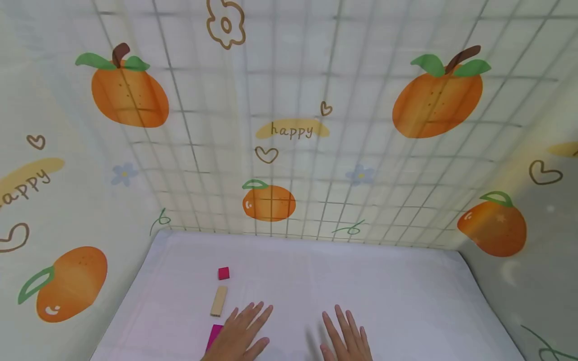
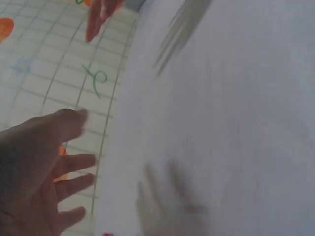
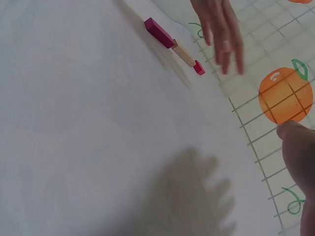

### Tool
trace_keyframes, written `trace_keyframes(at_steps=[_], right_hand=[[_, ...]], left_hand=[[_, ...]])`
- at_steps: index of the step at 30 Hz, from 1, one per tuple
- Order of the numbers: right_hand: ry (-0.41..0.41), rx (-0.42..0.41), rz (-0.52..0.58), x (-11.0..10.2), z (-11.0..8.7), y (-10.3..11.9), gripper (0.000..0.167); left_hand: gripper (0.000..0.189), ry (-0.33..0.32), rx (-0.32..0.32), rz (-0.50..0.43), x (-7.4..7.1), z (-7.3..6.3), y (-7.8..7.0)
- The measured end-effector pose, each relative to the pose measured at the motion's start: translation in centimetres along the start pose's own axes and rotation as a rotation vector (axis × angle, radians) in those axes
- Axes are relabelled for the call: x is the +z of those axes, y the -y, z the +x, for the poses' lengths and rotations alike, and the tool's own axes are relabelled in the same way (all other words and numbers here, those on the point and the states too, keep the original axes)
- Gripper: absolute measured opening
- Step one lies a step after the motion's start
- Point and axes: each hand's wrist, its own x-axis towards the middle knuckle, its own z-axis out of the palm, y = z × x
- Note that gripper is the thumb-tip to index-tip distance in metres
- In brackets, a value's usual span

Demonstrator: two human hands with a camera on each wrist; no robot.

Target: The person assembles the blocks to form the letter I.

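Observation:
My left hand (image 1: 241,333) is held over the near side of the white table, fingers straight and spread, with nothing in its grasp. It partly covers a magenta block (image 1: 214,337) in the head view. Beyond that lie a plain wooden block (image 1: 219,301) and a small red cube (image 1: 223,273), roughly in a line running away from me. To the right, my right hand (image 1: 347,335) is also spread and holds nothing. Both hands cast shadows on the tabletop. In the right wrist view, the magenta block (image 3: 159,33) shows whole, left of my left hand (image 3: 221,32).
A white surface (image 1: 406,296) spreads under both hands. Behind it hangs a gridded cloth (image 1: 293,165) printed with oranges, hearts and flowers. Similar printed cloth stands at the left side (image 1: 54,220) and the right side (image 1: 551,215).

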Motion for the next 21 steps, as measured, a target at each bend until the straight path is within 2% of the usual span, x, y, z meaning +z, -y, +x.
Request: trace_keyframes(at_steps=[2,5,10,12,18,21], right_hand=[[0.002,-0.001,0.006,0.0,0.0,-0.1,0.081],[0.006,0.001,0.009,-0.1,-0.1,-0.2,0.081],[0.008,0.01,0.024,-0.1,-0.5,-0.3,0.074],[0.006,0.013,0.032,-0.1,-0.6,-0.3,0.071],[0.005,0.019,0.047,0.0,-0.9,-0.3,0.071],[0.008,0.017,0.038,0.1,-0.9,-0.5,0.071]], left_hand=[[0.055,0.081,-0.038,0.002,-0.3,-0.3,0.8],[0.05,0.163,-0.114,0.01,-0.8,-1.0,2.2],[0.055,0.22,-0.261,-0.01,-1.1,-2.2,4.0],[0.062,0.22,-0.295,-0.022,-1.0,-2.8,4.6],[0.084,0.245,-0.321,-0.042,-1.1,-4.1,5.8],[0.09,0.249,-0.309,-0.045,-1.0,-4.7,6.6]])
